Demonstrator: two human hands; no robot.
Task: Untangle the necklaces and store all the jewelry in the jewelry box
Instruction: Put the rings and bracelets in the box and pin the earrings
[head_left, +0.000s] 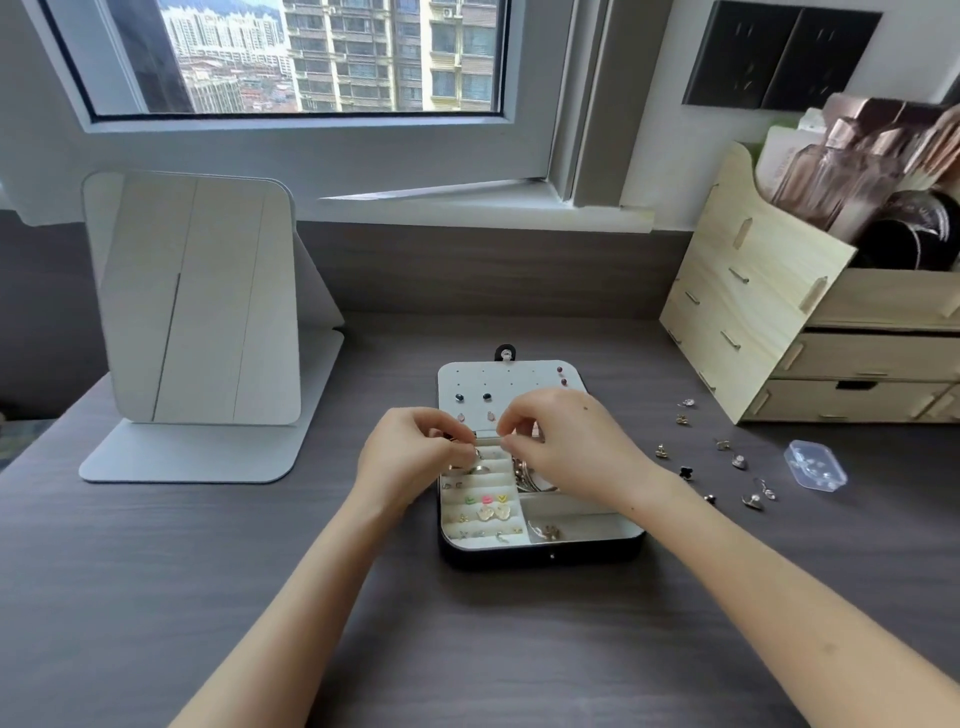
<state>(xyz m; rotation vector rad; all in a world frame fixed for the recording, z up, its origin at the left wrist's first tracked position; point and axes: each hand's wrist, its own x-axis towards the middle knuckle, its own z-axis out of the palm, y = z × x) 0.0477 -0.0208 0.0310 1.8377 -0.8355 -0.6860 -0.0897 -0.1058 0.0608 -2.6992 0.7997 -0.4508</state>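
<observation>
**Forearms reach in, both grips pinched over the open jewelry box**

Bare and side by side, the left forearm (311, 597) and right forearm (779, 597) stretch across the dark wood-grain tabletop (208, 597). They meet above the jewelry box (540, 558).

The left grip (410, 452) has its fingers curled, and thumb and forefinger pinch a small metal piece (453, 440). The right grip (571, 441) sits just beside it, apart by a narrow gap, its fingertips drawn together. Whether anything lies between them is too fine to tell.

The box lies open directly beneath both grips. Its pale lid panel (519, 376) lies just beyond them and carries stud earrings (487, 397) in rows. Nearer than the left grip are padded ring rolls holding small coloured earrings (485, 499). A bundle of silvery chains (522, 474) sits in the compartment right under the right grip. A few more metal pieces (546, 531) lie in the compartment nearer than it.

Out past the right grip's wrist, loose earrings (737, 460) are scattered on the tabletop. A clear plastic case (815, 465) lies beyond them. Farther that way stands a wooden organiser (753, 291). Well off from the left grip stands a tilted mirror (202, 301), below a window (296, 57).
</observation>
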